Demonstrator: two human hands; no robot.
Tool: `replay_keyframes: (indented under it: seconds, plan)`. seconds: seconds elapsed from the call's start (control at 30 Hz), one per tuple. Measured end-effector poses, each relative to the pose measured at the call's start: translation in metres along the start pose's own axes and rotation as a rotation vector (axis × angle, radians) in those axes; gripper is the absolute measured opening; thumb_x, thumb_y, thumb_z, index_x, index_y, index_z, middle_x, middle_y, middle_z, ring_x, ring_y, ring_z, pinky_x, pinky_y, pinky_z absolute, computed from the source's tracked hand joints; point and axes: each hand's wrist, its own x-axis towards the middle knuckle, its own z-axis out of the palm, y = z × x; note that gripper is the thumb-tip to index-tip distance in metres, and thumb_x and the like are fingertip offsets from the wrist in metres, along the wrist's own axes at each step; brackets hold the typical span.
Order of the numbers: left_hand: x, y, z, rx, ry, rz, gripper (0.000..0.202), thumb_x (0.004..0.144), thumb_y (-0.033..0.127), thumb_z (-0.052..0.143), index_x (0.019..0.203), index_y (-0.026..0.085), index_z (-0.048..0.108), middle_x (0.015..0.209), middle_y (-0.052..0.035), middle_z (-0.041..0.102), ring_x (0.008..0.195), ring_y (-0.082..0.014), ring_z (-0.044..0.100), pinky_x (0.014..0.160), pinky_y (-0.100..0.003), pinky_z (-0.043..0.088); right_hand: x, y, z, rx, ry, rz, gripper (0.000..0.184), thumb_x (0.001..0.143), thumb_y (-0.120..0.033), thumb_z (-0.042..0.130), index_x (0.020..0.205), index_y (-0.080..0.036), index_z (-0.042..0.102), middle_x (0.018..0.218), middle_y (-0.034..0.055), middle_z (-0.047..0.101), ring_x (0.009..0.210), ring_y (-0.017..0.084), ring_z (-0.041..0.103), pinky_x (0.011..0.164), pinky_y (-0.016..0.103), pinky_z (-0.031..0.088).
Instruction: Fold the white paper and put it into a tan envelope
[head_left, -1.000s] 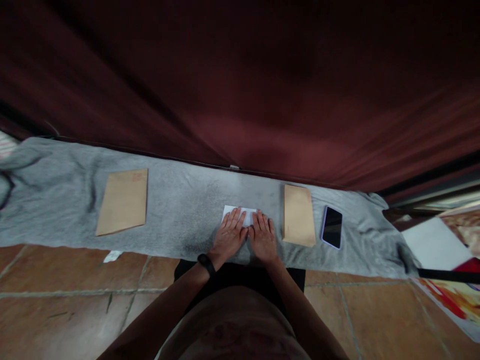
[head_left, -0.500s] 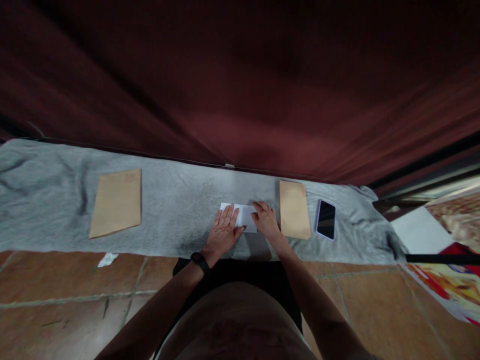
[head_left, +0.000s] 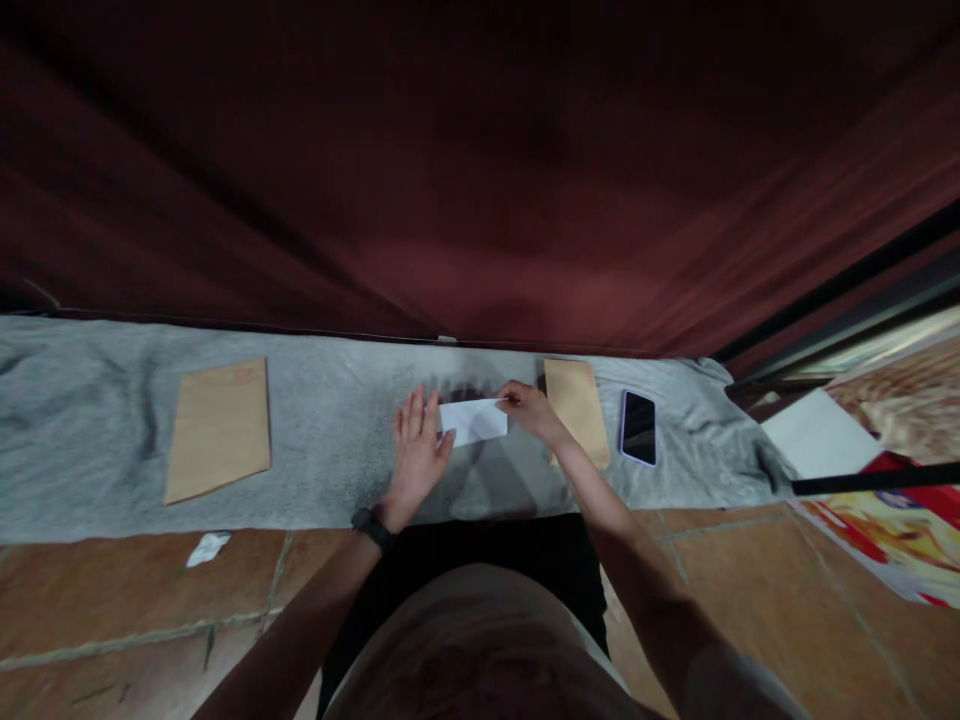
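Note:
A small white folded paper (head_left: 474, 422) is tilted slightly over the grey cloth, between my two hands. My right hand (head_left: 529, 408) pinches its upper right corner between thumb and fingers. At the paper's left end is my left hand (head_left: 420, 442), its fingers stretched out and its thumb at the paper's lower left edge. Just right of my right hand lies a brown envelope (head_left: 581, 405), partly covered by my forearm. A second brown envelope (head_left: 219, 428) lies well to the left.
A grey cloth (head_left: 330, 440) covers the long, narrow surface. A phone (head_left: 638, 428) lies right of the nearer envelope. Behind hangs a dark red curtain (head_left: 480, 260). A white sheet (head_left: 819, 435) and a colourful printed bag (head_left: 892, 525) are at far right. Crumpled white paper (head_left: 208, 548) is on the tiled floor.
My left hand has slid left off the paper's face to its left end. My right hand now pinches the upper right corner, and the paper looks tilted. The view has shifted slightly.

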Motion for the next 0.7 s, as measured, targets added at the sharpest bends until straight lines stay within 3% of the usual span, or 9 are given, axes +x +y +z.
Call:
replay_keyframes:
  seconds: [0.1,0.17,0.23,0.37,0.5,0.7]
  plan:
    - [0.030,-0.001,-0.028,0.013,0.062,0.053,0.044,0.100,0.032,0.047,0.140,0.017,0.057,0.161,-0.0155,0.045,0.157,-0.0343,0.027,0.126,-0.063,0.021,-0.010,-0.008,-0.014,0.208,0.138,-0.108,0.014,0.094,-0.025,0.058,0.094,-0.021,0.071,0.091,0.0006,0.075,0.087,0.017,0.071,0.078,0.025,0.054]
    - [0.041,-0.002,-0.041,0.003,0.027,0.153,0.032,0.100,0.026,0.044,0.121,0.020,0.069,0.143,-0.0112,0.064,0.146,-0.0298,0.045,0.125,-0.057,0.027,-0.023,-0.010,-0.015,0.265,0.214,-0.157,0.015,0.095,-0.027,0.057,0.095,-0.021,0.070,0.103,0.0035,0.076,0.100,0.019,0.071,0.088,0.029,0.055]
    - [0.038,-0.004,-0.045,0.009,-0.019,0.231,0.030,0.100,0.022,0.043,0.110,0.021,0.072,0.131,-0.0098,0.071,0.133,-0.0269,0.057,0.119,-0.050,0.039,-0.041,-0.006,-0.007,0.237,0.249,-0.166,0.016,0.096,-0.026,0.054,0.097,-0.022,0.070,0.115,0.0060,0.075,0.113,0.020,0.069,0.098,0.033,0.053]
    - [0.004,-0.011,-0.028,0.062,-0.115,0.293,0.033,0.100,0.019,0.042,0.110,0.020,0.073,0.131,-0.0108,0.071,0.117,-0.0269,0.065,0.105,-0.044,0.050,-0.085,0.015,0.027,0.102,0.211,-0.149,0.026,0.096,-0.015,0.047,0.102,-0.023,0.071,0.126,0.0074,0.072,0.120,0.020,0.066,0.105,0.036,0.052]
    - [-0.033,-0.018,-0.004,0.057,-0.212,0.295,0.037,0.097,0.015,0.042,0.113,0.023,0.075,0.130,-0.0096,0.072,0.116,-0.0267,0.067,0.105,-0.044,0.051,-0.119,0.033,0.058,-0.102,0.093,-0.149,0.039,0.093,-0.005,0.044,0.109,-0.025,0.075,0.128,0.0067,0.072,0.124,0.021,0.065,0.109,0.039,0.051]
    - [-0.057,-0.032,-0.001,0.035,-0.234,0.272,0.040,0.095,0.014,0.043,0.120,0.023,0.073,0.124,-0.0097,0.075,0.116,-0.0260,0.069,0.107,-0.045,0.052,-0.133,0.039,0.068,-0.133,0.123,-0.155,0.041,0.090,-0.002,0.046,0.109,-0.023,0.076,0.130,0.0075,0.072,0.122,0.021,0.065,0.110,0.039,0.052]
